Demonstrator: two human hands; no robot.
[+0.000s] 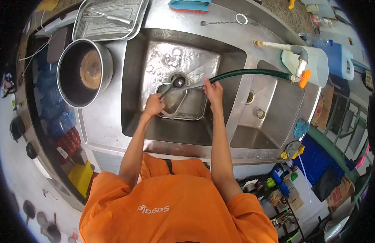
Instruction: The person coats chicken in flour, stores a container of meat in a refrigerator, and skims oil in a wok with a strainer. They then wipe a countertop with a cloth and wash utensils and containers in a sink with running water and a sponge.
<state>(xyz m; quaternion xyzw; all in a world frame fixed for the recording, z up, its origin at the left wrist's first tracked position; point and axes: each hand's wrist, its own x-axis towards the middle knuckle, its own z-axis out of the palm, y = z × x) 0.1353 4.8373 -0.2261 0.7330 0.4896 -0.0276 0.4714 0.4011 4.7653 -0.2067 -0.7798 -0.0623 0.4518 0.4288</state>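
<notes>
My left hand (154,104) is closed around the handle of a ladle (179,82), whose round bowl is over the drain area of the large sink (134,89). My right hand (213,94) grips the end of a green hose (252,72), fingers wrapped near its opening. A stream of water runs from the hose toward the ladle's bowl. Below the ladle, a rectangular metal tray (197,111) lies on the sink floor, with another metal piece partly inside it that I cannot make out.
A big metal pot (106,65) stands left of the sink. Behind it, a tray (139,28) holds a rack and a whisk (114,18). A blue cloth item (190,5) and a long spoon (220,22) lie at the back. The tap (303,69) feeds the hose across the smaller sink (286,109).
</notes>
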